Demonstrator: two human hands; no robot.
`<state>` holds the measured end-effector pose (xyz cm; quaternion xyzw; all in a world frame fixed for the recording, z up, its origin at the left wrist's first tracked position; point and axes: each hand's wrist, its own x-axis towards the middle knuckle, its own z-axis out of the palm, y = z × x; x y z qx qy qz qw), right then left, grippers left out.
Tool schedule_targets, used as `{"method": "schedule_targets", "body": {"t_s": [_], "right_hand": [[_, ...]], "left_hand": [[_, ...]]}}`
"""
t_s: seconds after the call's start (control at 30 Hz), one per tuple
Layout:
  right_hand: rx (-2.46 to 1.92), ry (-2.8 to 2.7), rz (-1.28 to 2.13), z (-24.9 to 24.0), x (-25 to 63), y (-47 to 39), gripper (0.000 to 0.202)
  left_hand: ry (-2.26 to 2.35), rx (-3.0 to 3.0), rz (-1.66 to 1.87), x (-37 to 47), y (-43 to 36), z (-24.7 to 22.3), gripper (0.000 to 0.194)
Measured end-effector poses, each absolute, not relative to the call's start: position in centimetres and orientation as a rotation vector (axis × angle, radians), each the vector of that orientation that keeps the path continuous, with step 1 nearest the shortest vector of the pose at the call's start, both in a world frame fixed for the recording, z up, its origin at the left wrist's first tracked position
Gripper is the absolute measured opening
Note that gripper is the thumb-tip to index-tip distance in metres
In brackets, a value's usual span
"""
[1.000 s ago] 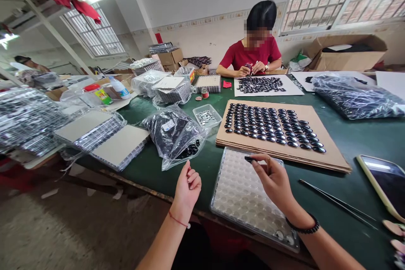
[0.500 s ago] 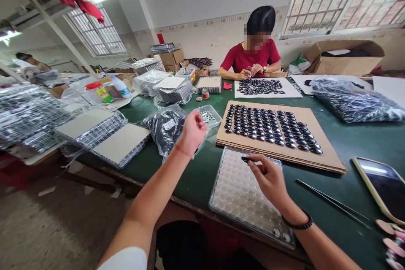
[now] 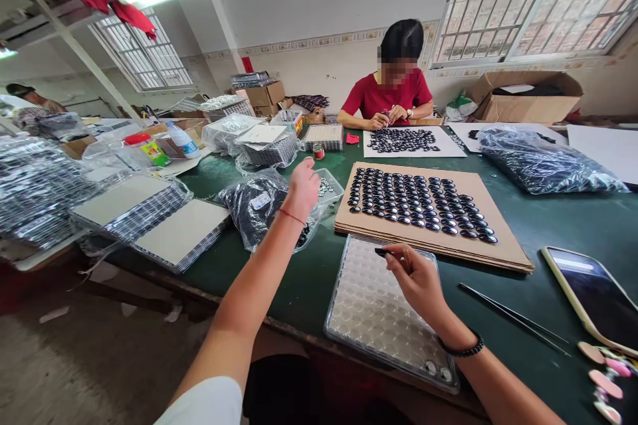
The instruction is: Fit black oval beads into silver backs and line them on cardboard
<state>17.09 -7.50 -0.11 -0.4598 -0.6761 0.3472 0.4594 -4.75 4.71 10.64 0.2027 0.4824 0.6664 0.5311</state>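
My right hand (image 3: 416, 277) pinches a small black oval piece (image 3: 383, 252) over a clear plastic tray (image 3: 366, 305) with round pockets. Two silvery round pieces (image 3: 438, 370) sit in its near right corner. Out in front, my left hand (image 3: 303, 186) is closed, fingers curled; whether it holds anything is hidden. It is beside a clear plastic box (image 3: 335, 180) of small metal pieces, and above a clear bag (image 3: 256, 209) with dark contents. Rows of glossy black ovals (image 3: 419, 202) lie on stacked cardboard (image 3: 491, 212) beyond the tray.
Tweezers (image 3: 513, 317) and a phone (image 3: 593, 295) lie at right. Across the table a person in a red shirt (image 3: 383, 96) handles small pieces over a white board (image 3: 451, 146) of black pieces. A plastic bag (image 3: 543, 159) is far right; stacked trays (image 3: 182, 236) stand left.
My left hand has moved slightly, its fingers now lower and more curled beside the box. My right hand still pinches the black oval piece. The whole view has shifted a little.
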Motion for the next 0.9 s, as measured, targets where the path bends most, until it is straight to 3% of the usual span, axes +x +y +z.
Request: {"method": "schedule_targets", "body": {"t_s": [0.17, 0.3, 0.57, 0.9], "right_hand": [[-1.133, -1.661, 0.855, -0.2, 17.0, -7.6, 0.023], [-1.136, -1.662, 0.84, -0.2, 17.1, -7.5, 0.023], [-1.136, -1.689, 0.844, 0.0, 17.1, -7.7, 0.021], [-1.139, -1.701, 0.781, 0.3, 17.1, -7.9, 0.019]], "left_hand": [[1.056, 0.884, 1.383, -4.1, 3.0, 7.3, 0.02], [1.389, 1.364, 1.216, -4.3, 3.5, 3.8, 0.027], [1.821, 1.699, 0.893, -5.0, 4.0, -3.6, 0.048], [2.19, 2.009, 0.456, -5.2, 3.1, -4.6, 0.051]]}}
